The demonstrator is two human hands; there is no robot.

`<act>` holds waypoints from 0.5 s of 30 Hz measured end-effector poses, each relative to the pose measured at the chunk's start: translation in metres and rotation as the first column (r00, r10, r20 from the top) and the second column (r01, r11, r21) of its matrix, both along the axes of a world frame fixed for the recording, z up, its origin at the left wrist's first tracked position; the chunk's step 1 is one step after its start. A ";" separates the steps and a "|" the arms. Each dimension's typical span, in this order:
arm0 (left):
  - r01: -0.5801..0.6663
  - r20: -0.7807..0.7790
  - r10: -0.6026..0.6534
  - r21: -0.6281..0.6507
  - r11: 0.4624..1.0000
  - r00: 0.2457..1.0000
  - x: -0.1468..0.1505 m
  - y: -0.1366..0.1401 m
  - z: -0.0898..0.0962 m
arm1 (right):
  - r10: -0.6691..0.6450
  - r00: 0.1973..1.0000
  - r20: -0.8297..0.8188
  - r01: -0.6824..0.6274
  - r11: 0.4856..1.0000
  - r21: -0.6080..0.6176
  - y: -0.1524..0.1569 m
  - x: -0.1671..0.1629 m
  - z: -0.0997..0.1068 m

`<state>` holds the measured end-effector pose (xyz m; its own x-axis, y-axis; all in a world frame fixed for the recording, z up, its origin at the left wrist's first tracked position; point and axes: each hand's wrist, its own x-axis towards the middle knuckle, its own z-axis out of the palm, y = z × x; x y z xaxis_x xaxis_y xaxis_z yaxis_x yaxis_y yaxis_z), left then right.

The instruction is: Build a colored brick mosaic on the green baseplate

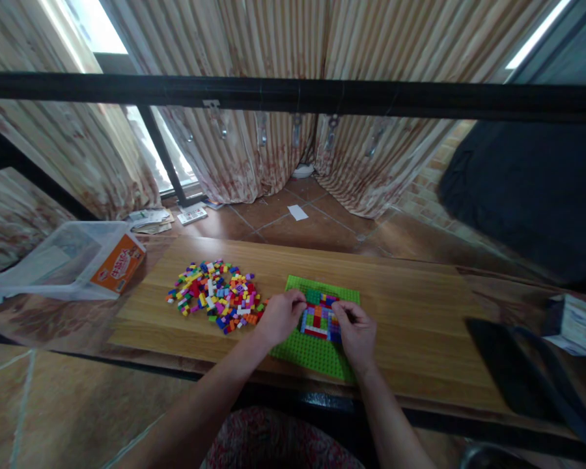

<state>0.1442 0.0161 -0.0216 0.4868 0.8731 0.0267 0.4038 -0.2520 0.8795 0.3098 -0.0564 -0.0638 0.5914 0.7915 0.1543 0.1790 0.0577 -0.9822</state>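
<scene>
A bright green studded baseplate (pixel 315 358) lies slightly turned on the wooden board in front of me. On it sits a patch of joined toy bricks (pixel 317 318) in red, blue, green, orange and purple. My left hand (pixel 282 317) is at the patch's left side, thumb and fingertips pinched together by its upper left corner. At the right side, my right hand (pixel 357 332) has its fingers curled in a pinch close to the upper right bricks. Whatever is between either hand's fingertips is too small to make out. The right hand covers part of the patch.
A heap of loose bricks (pixel 219 293) spreads over the board (pixel 410 312) to the left. Beyond the board's left end stands a clear plastic bin (pixel 68 280) with an orange label. A dark strap-like item (pixel 510 365) lies at the right end. A black rail (pixel 283 94) crosses ahead.
</scene>
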 end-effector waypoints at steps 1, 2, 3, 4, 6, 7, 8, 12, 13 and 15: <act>0.008 -0.012 -0.008 0.004 1.000 1.000 0.001 0.002 0.000 | 0.003 1.000 0.007 -0.003 1.000 0.000 0.000 0.000 0.000; 0.009 -0.018 -0.009 0.006 1.000 1.000 0.003 0.004 0.000 | 0.007 1.000 0.013 -0.007 1.000 0.001 0.000 0.000 0.001; 0.004 -0.022 -0.003 0.007 1.000 1.000 0.004 0.006 0.000 | 0.010 1.000 0.017 -0.010 1.000 0.002 0.000 0.000 0.001; -0.006 -0.024 0.006 0.009 1.000 1.000 0.005 0.007 0.000 | 0.012 1.000 0.019 -0.012 1.000 0.005 0.000 0.000 0.001; -0.019 -0.040 0.020 0.013 1.000 0.999 0.007 0.010 0.000 | 0.014 1.000 0.022 -0.014 1.000 0.005 0.000 -0.001 0.001; -0.021 -0.051 0.022 0.016 1.000 0.998 0.008 0.011 -0.001 | 0.013 1.000 0.024 -0.013 1.000 0.005 0.000 -0.001 0.001; -0.019 -0.062 0.020 0.017 1.000 0.998 0.009 0.012 -0.001 | 0.013 1.000 0.025 -0.013 1.000 0.005 0.000 -0.001 0.001; -0.029 -0.094 0.029 0.003 1.000 0.995 0.011 0.016 -0.003 | 0.018 0.999 0.036 -0.018 1.000 0.011 0.000 -0.001 0.001; -0.035 -0.095 0.034 -0.007 0.999 0.995 0.012 0.017 -0.004 | 0.017 0.999 0.041 -0.018 1.000 0.010 0.000 -0.001 0.001; -0.050 -0.096 0.047 -0.031 0.998 0.994 0.013 0.019 -0.004 | 0.017 0.999 0.049 -0.017 1.000 0.010 0.000 -0.001 0.001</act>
<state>0.1577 0.0347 -0.0256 0.4429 0.8953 -0.0469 0.4968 -0.2015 0.8442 0.3091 -0.0568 -0.0632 0.5696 0.7995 0.1907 0.2253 0.0712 -0.9717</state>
